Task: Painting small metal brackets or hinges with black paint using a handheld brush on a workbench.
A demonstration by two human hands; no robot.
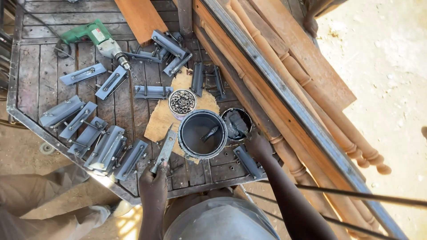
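Head view: the left hand (153,183) is closed on one grey metal bracket (165,148), its tip beside the paint tin (203,134); the right hand (257,143) rests at the lid (235,124), grip unclear. One tin, one lid, one can of bolts (182,102), one green drill (95,39) — and roughly a dozen painted brackets (83,74) spread about. All sit on a worn plank table (44,75) with a steel rim, outdoors on sandy ground (382,58), turned wooden posts (311,89) alongside
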